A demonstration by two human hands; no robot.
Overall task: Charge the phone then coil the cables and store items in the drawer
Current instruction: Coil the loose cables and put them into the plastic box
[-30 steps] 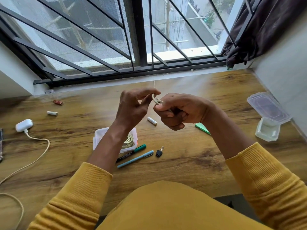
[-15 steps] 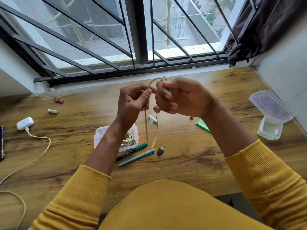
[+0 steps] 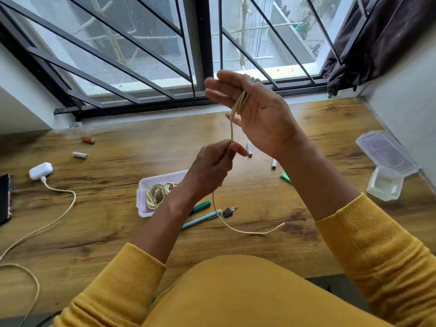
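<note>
Currently coiling. Far left on the desk (image 3: 99, 232), a white charger (image 3: 40, 170) with its lead plugged in lies beside the phone (image 3: 5, 199), only its edge in frame. Mid-desk, a clear tub (image 3: 144, 210) already holds one coiled cable. Left hand (image 3: 213, 165) pinches the beige cable (image 3: 232, 128) between thumb and fingers, feeding it upward. Right hand (image 3: 256, 109) is raised with fingers extended and palm showing, several turns wrapped round them. The free tail (image 3: 247, 231) trails down onto the desk, near the pens and a small key (image 3: 228, 211). Advice: keep light tension from the left pinch, lay each turn beside the last, and lift the tail clear of the key so it cannot snag.
</note>
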